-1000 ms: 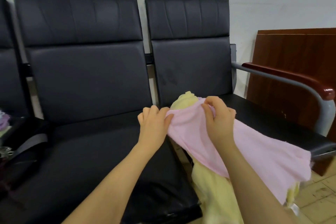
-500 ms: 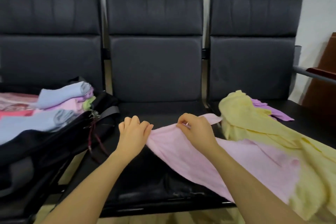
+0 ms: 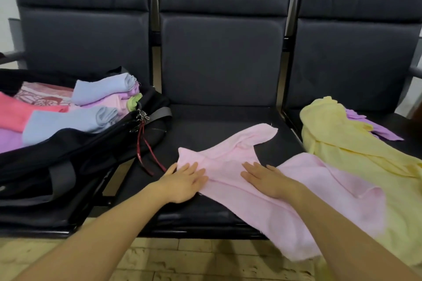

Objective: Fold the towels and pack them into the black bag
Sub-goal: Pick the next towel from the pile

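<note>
While both hands lie flat, fingers straight, left hand [image 3: 186, 181] and right hand [image 3: 265, 178] press the pink towel [image 3: 249, 180] onto the middle seat [image 3: 205, 130]: the spreading step before folding. Next, probably, one edge is folded over; the bag [image 3: 75, 155] sits left, partly packed.

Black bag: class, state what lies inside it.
Inside the open black bag lie folded towels: two light blue, pink, lilac, a green edge and a patterned cloth. Whatever lies beneath them is covered.
</note>
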